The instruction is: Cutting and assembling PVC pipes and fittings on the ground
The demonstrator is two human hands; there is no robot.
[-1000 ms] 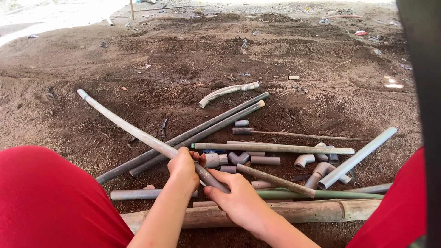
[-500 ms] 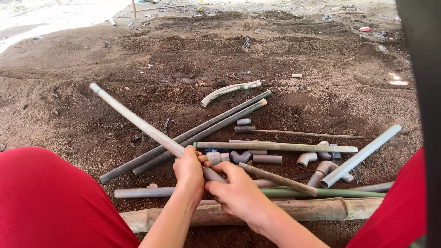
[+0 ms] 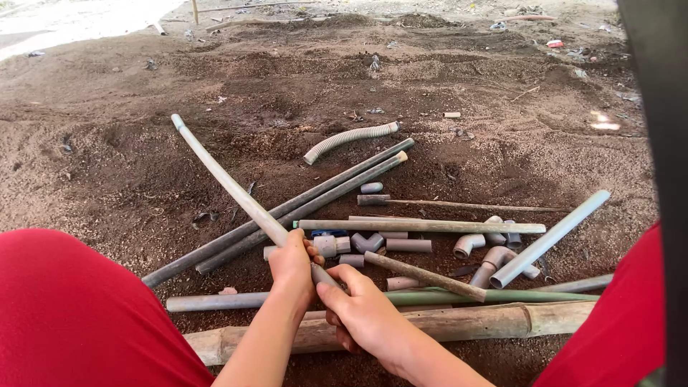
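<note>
**Both hands on one long pipe above a heap of pipe pieces**

From the head camera, we look down past our two red trouser legs at a patch of brown dirt. Our left hand (image 3: 292,264) is wrapped tight around a long grey pipe (image 3: 228,182), and our right hand (image 3: 362,309) closes around the same pipe just below it, thumb on top. The pipe slants up and away to the left, its far end free above bare soil.

Open room lies mostly on the left and far side: past the pipe's tip the ground is loose earth with only scraps and small stones. Close to us a thick bamboo pole (image 3: 459,322) lies crosswise near the lower edge, boxing in the hands between our knees. On the right a dark upright strip (image 3: 656,143) cuts off the view.

We count two dark long pipes (image 3: 287,211) lying side by side on a diagonal, touching each other. One pale pipe (image 3: 423,226) lies level across the heap, one short light pipe (image 3: 550,238) leans at the right, and one green pipe (image 3: 516,295) runs just beyond the bamboo. One ribbed hose (image 3: 350,140) curves alone farther out. Small elbow fittings (image 3: 476,244) and short stubs are piled under the level pipe; we cannot count them surely, as some hide each other.
</note>
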